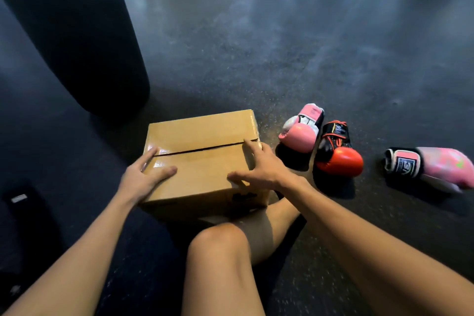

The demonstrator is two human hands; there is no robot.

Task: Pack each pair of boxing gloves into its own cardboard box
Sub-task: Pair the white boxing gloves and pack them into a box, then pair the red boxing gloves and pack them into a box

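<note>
Cardboard box (202, 161), flaps folded shut, on the dark floor (282, 46) against a bare knee (218, 244). Left hand (143, 177) lies flat at the lid's left edge and right hand (259, 167) at its right edge, both with fingers spread. Pink glove (300, 133) and red-and-black glove (338, 159) lie touching just right of the box. Second pink glove (436, 167) lies apart, further right. Black punching bag (77, 33) hangs beyond the box, left.

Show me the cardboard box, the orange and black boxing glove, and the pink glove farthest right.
cardboard box (202, 131), head view, far top flap.
orange and black boxing glove (341, 161), head view, orange padded fist.
pink glove farthest right (445, 165), head view, pink padding.
</note>
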